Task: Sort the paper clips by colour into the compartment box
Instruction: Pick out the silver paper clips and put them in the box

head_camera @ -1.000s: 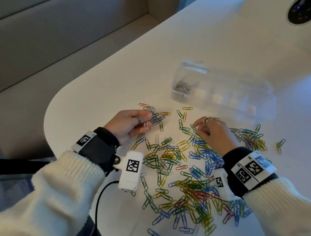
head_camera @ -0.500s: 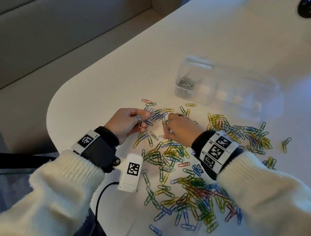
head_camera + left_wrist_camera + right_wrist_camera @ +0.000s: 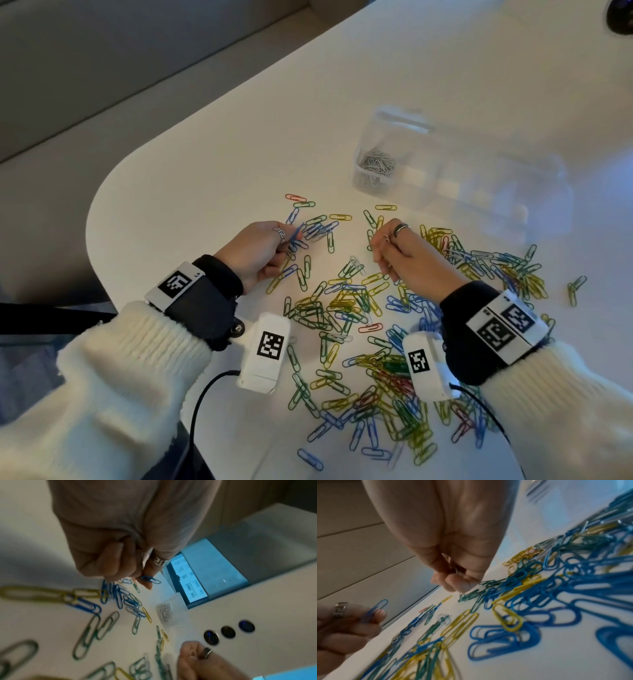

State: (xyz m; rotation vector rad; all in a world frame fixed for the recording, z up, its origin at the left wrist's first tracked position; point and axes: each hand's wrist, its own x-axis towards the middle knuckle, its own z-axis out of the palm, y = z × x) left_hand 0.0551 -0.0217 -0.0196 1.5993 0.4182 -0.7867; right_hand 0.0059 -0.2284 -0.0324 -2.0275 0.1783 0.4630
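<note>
- Paper clips (image 3: 370,329) of mixed colours lie scattered under and between both hands; most look unsorted.
- Left hand (image 3: 255,251) pinches a blue clip (image 3: 150,579) above a small blue cluster.
- Right hand (image 3: 406,258) is curled around a silver clip (image 3: 386,237).
- Compartment box (image 3: 462,178), beyond the right hand, holds silver clips in one end compartment only.

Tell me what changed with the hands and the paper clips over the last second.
The right hand swung from the multicoloured clip pile toward the left hand, then drew back and lifted, pinching a silver paper clip. The left hand now holds a blue paper clip in its grip instead of a silver one. The clear plastic compartment box with silver clips in one end compartment stayed put.
</note>
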